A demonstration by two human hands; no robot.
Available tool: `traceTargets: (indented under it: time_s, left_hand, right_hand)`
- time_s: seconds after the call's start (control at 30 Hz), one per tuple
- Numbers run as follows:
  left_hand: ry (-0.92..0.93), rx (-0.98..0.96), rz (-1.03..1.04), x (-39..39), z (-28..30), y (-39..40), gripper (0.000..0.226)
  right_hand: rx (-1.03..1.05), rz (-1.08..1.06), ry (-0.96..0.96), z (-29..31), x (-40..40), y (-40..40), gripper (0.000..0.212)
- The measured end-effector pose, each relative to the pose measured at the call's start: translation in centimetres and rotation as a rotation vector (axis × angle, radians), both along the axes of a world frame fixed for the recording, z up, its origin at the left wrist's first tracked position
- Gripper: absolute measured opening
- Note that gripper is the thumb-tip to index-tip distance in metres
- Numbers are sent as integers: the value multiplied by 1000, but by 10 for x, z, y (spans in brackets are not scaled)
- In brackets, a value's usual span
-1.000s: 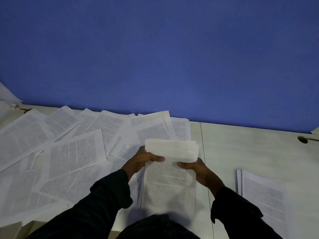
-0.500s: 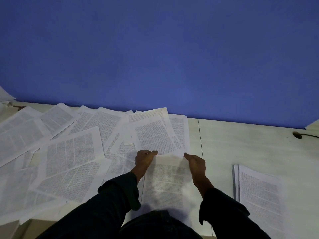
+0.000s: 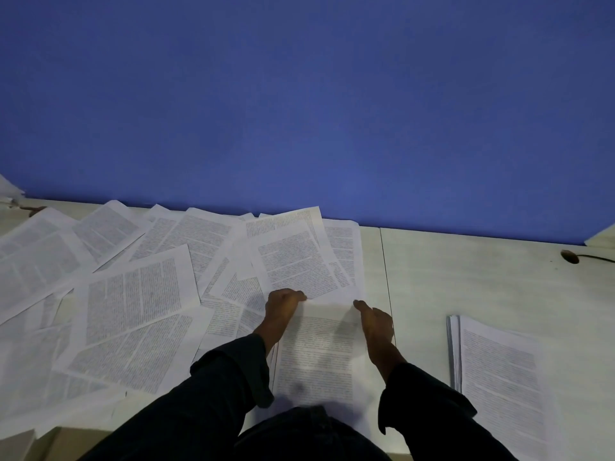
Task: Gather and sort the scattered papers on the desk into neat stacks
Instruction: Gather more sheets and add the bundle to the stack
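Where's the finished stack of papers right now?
In the head view, the neat stack lies on the desk at lower right, apart from the right hand.

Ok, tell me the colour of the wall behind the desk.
Blue, a plain even blue wall, seen in the head view.

2 hands (image 3: pixel 283 306); 1 neat stack (image 3: pixel 499 367); 1 desk (image 3: pixel 466 277); 1 cable (image 3: pixel 585 257); loose sheets (image 3: pixel 133 294) too overlapped to count.
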State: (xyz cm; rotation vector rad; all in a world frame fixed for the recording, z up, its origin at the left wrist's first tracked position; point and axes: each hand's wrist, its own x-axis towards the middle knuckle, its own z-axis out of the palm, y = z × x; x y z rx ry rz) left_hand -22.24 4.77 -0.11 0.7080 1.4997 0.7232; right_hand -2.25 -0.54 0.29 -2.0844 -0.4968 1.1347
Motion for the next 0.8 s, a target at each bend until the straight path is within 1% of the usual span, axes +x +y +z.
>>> traceTargets:
  time_s: [0.07, 0.1, 0.13, 0.2, 0.27, 0.37, 0.43, 0.53, 0.6, 0.63, 0.7, 0.73, 0.77, 0.8]
  left_hand:
    - [19, 8, 24, 1, 1, 3, 17]
    - [30, 3, 43, 1, 0, 5, 15]
    - [46, -5, 47, 1, -1, 7, 18]
    - [108, -17, 16, 3, -5, 10, 18]
    - [160, -42, 3, 3, -9, 11, 18]
    - [111, 0, -3, 3, -10, 12, 15]
    - [90, -10, -9, 1, -14, 11, 13]
    - [123, -7, -14, -1, -16, 11, 7]
    - [115, -11, 40, 0, -21, 13, 13]
    - [91, -18, 61, 1, -20, 14, 23]
    - [45, -42, 60, 1, -14, 9, 43]
    - [14, -62, 40, -1, -14, 3, 45]
    - [-21, -68, -4, -5, -14, -5, 41]
    - [-44, -81, -78, -11, -17, -15, 36]
  right_hand:
    - [6, -25, 7, 3, -2, 1, 36]
    - [0, -22, 4, 5, -3, 3, 39]
    - [-15, -3, -13, 3, -3, 4, 42]
    - [-37, 26, -43, -2, -2, 7, 45]
    - [-47, 15, -28, -4, -2, 7, 47]
    - [-58, -1, -8, -9, 0, 7, 48]
    - [-66, -33, 12, -9, 1, 8, 48]
    - [-73, -38, 11, -7, 0, 12, 38]
    - [-74, -32, 2, -4, 0, 14, 38]
    - [-80, -37, 35, -4, 0, 14, 39]
    - [-80, -29, 88, -7, 0, 12, 48]
    - [-81, -15, 121, -12, 4, 9, 61]
    - [-98, 13, 163, -20, 9, 5, 76]
    - [-112, 42, 204, -26, 13, -1, 84]
